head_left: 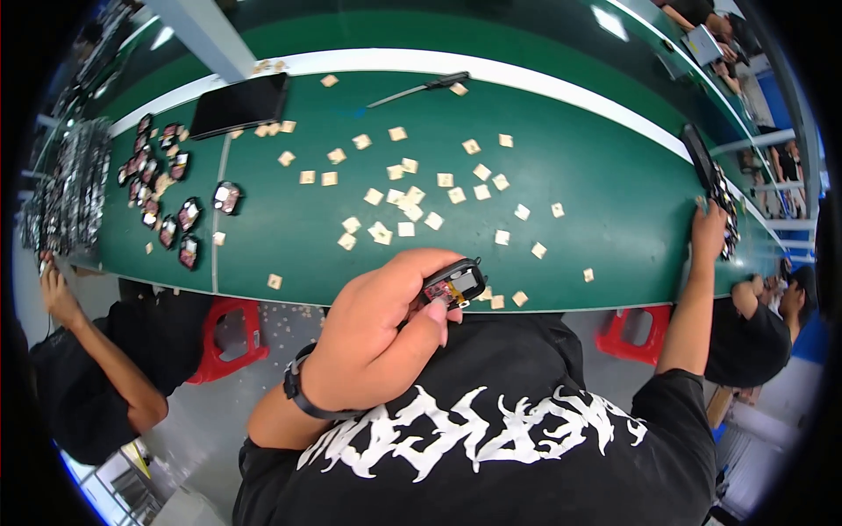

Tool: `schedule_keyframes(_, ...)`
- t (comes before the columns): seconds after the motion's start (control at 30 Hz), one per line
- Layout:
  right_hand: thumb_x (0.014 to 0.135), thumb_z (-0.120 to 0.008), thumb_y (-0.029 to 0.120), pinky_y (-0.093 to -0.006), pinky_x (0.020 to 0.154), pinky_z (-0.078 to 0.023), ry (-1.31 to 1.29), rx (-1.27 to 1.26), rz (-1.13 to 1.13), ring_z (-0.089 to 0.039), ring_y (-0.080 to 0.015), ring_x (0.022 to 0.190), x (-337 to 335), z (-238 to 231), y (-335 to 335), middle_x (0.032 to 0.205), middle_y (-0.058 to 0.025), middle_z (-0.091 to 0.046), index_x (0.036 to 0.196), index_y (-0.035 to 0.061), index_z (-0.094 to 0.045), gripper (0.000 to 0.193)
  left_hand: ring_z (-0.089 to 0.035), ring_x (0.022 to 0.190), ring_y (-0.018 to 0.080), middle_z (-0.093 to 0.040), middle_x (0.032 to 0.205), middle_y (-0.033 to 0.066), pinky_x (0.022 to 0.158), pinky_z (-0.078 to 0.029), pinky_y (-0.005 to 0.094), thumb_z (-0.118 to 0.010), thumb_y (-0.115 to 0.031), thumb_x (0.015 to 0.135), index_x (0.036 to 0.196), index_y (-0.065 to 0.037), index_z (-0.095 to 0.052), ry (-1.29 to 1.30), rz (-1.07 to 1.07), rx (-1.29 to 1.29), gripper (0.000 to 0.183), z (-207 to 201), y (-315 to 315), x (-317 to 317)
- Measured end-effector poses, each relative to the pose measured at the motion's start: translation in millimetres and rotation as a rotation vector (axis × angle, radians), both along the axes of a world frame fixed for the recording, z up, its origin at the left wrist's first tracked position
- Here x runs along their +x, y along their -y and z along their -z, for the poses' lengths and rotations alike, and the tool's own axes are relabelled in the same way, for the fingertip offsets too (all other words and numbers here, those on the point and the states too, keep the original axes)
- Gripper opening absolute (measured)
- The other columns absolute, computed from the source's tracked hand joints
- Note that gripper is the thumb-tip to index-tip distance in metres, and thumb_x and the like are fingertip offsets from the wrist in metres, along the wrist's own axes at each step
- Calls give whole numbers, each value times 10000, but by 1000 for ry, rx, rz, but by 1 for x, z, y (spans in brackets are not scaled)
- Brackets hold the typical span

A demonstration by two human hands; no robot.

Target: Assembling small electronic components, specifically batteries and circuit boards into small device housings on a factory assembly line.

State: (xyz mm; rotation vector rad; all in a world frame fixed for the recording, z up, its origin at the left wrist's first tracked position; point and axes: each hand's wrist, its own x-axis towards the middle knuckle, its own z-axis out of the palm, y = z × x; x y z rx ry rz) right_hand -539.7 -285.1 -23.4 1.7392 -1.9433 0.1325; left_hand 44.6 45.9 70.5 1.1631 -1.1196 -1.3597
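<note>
Over the table's near edge, my left hand (377, 320) is closed around a small black electronic device (454, 284). Its casing is open on the upper side, showing a red circuit board, a pale square part and a bit of orange film. The thumb presses along the near side of the device. Far to the right, my right arm is stretched out, and my right hand (709, 230) is at a row of black parts (730, 210) by the table's edge. Its fingertips are small and partly hidden there, so a grip cannot be made out.
Small cream square papers (410, 197) lie scattered across the green table (289, 228). Similar black devices (167, 188) cluster at left, near a black flat tray (239, 105). A black-handled screwdriver (430, 85) lies at the back. Red stools (230, 340) and other people sit either side.
</note>
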Motion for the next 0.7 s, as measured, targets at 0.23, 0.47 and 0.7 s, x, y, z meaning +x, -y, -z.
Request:
schedule_keyframes(0.23,974,-566,201,-511,919,-533,-126,182,13,-649,-403,1113,-46,-5,39,1244,-190,-647,1303,70,-633,360,-718,885,170,-729,1079,162,680,-534,254,-524,-124,1062,1300,22,-536,-13,-522,49,279,49,-10,53)
schedule_keyframes(0.47,912,-556,104,-510,923,-515,-116,175,-50,-649,-411,1087,-110,-2,69,1174,-223,-680,1262,33,-644,369,-720,799,153,-736,990,157,575,-489,209,-528,-219,1081,1131,-4,-565,269,-1166,-18,224,67,-58,169)
schedule_keyframes(0.7,916,-556,107,-528,895,-510,-115,125,-20,-647,-435,1035,-106,1,69,1083,-243,-679,1107,-12,-629,237,-687,789,149,-730,909,47,681,-507,296,-612,-236,1028,1054,37,-725,730,-1567,6,297,115,-105,313)
